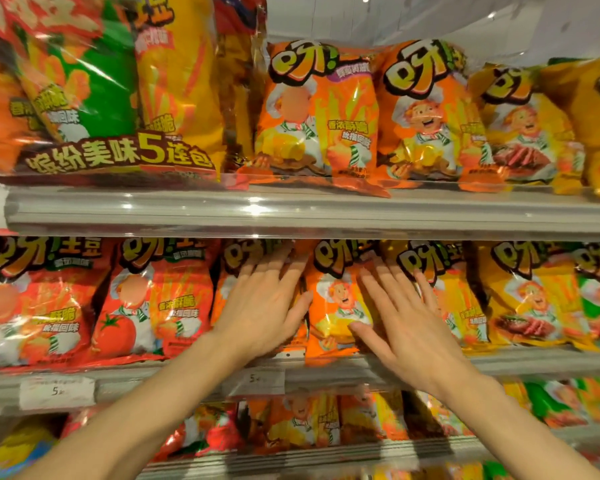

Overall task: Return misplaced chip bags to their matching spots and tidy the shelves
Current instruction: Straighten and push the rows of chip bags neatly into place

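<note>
On the middle shelf [312, 370], a glossy orange chip bag with a cartoon chef [336, 306] stands upright at the front edge, long axis vertical and printed face outward, wedged between neighbouring bags with no free room either side. The left hand [262, 315] lies flat, fingers straight, on the orange-red bag [227, 289] just left of it. The right hand [404, 327], fingers spread, presses the orange bag's right side and the yellow bag [461, 299] beside it; neither grip holds anything.

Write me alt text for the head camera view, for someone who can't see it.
Two open hands, the left hand and right hand, press flat against orange foil chip bags on the middle shelf of a store display. Red tomato-print chip bags sit to the left and yellow chip bags to the right, with more bags above and below.
</note>
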`<action>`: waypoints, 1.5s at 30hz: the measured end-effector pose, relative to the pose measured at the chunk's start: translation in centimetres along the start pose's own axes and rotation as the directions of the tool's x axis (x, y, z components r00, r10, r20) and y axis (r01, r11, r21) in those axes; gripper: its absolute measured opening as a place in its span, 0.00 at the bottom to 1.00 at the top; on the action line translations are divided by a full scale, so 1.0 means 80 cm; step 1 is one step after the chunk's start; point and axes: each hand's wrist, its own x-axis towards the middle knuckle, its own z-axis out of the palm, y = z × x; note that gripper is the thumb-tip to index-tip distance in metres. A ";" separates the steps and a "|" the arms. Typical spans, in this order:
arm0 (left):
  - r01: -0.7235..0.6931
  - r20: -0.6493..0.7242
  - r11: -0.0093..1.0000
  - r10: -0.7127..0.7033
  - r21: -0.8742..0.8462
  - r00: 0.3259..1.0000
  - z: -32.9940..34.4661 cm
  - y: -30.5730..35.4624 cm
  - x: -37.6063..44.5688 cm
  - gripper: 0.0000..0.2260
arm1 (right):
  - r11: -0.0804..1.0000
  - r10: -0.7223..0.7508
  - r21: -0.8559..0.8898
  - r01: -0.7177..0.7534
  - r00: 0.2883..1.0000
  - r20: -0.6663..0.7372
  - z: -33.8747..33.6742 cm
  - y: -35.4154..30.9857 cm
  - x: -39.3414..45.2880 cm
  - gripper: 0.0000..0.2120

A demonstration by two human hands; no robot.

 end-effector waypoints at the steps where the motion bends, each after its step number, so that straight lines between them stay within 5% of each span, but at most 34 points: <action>1: 0.031 0.025 0.999 -0.030 -0.022 0.999 -0.001 0.011 0.008 0.26 | 1.000 -0.010 -0.017 0.010 1.000 0.006 0.002 0.008 -0.006 0.36; 7: 0.098 0.061 0.994 -0.094 -0.058 0.994 0.010 0.042 0.047 0.36 | 0.993 -0.119 -0.009 0.119 0.993 0.015 0.024 0.034 -0.023 0.35; 13: 0.063 0.067 0.994 -0.057 -0.089 0.996 0.024 0.042 0.054 0.28 | 0.990 -0.135 0.026 0.141 0.975 -0.178 0.029 0.024 -0.031 0.33; 21: 0.023 0.186 0.993 -0.001 -0.120 0.983 0.030 0.022 0.066 0.26 | 0.997 -0.030 0.076 0.035 0.998 -0.059 0.027 -0.001 -0.037 0.32; 25: -0.018 0.094 0.999 0.021 -0.034 0.995 0.022 0.027 0.057 0.27 | 0.992 -0.057 0.104 0.068 0.992 -0.109 0.026 0.010 -0.036 0.29; 28: -0.137 0.028 0.989 0.139 -0.059 0.990 0.006 0.032 0.026 0.28 | 0.991 -0.092 0.086 0.099 0.992 -0.083 0.019 0.023 -0.028 0.35; 33: -0.353 0.157 0.936 0.348 0.004 0.924 0.009 -0.003 -0.001 0.38 | 0.989 -0.148 0.024 0.147 0.987 0.065 0.012 0.037 -0.012 0.41; 45: -0.419 0.142 0.900 0.402 0.121 0.905 0.029 0.001 0.005 0.38 | 0.987 -0.154 -0.023 0.158 0.982 0.110 0.010 0.051 -0.014 0.33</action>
